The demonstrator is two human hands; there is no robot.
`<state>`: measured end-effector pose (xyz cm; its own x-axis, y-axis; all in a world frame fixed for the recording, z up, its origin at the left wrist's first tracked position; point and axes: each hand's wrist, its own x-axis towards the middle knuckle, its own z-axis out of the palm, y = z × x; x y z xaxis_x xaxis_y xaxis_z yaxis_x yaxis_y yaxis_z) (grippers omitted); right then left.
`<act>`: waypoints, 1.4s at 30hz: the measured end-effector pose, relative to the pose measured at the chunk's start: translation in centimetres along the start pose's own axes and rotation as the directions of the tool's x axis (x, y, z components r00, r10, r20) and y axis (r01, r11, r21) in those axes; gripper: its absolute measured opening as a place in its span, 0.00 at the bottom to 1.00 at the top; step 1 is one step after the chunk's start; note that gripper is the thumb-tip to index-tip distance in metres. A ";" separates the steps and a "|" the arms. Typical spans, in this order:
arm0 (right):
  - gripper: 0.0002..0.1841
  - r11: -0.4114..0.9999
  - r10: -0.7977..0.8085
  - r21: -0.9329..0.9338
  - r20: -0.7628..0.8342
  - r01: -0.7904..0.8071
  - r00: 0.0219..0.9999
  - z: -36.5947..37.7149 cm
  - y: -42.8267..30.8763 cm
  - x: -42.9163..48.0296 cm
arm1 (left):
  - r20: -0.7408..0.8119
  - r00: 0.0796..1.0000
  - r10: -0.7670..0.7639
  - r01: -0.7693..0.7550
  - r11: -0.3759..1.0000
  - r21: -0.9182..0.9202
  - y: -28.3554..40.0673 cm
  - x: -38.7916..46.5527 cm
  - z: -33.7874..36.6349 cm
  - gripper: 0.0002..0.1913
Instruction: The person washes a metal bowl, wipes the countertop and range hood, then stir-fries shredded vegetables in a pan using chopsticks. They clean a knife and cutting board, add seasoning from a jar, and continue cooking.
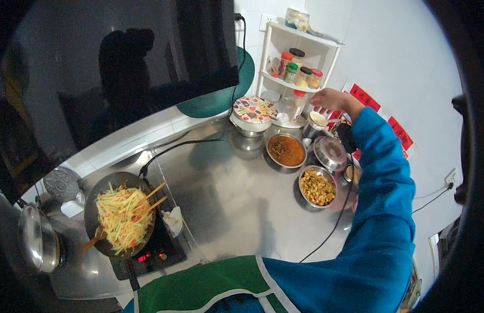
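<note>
My right hand (331, 101) reaches to the corner shelf (289, 81), its fingers just above a metal cup (315, 124) with pale contents. Nothing shows in its grasp. Spice jars (303, 77) with red, black and green lids stand on the middle tier. A red-capped jar (298, 106) is on the tier below. My left hand is out of view. At the left, a dark frying pan (91, 203) full of shredded vegetables (124, 219) sits on an induction cooker (156, 256). Wooden chopsticks (158, 189) and a wooden spatula (94, 239) rest in it.
Steel bowls hold reddish soup (287, 150) and diced food (318, 187). Beside them sits an upturned steel bowl (330, 152). A pot with a patterned cover (253, 110) stands near the wall. Black cords (187, 143) cross the steel counter (230, 203). Crumpled tissue (172, 221) lies by the pan.
</note>
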<state>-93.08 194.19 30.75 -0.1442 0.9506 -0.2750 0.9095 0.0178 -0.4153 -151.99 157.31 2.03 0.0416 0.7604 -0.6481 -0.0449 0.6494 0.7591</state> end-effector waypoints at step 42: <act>0.47 0.819 0.232 0.568 -0.455 0.079 0.860 10.0 7.9 10.7 | -0.540 0.806 -0.243 0.212 0.970 -0.120 -7.7 -12.2 -2.8 0.17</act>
<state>-91.29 201.42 15.86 0.2647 0.9623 0.0618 0.5125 -0.0861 -0.8543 -154.99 143.05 3.97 -0.4944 0.4565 -0.7397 -0.1543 0.7913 0.5916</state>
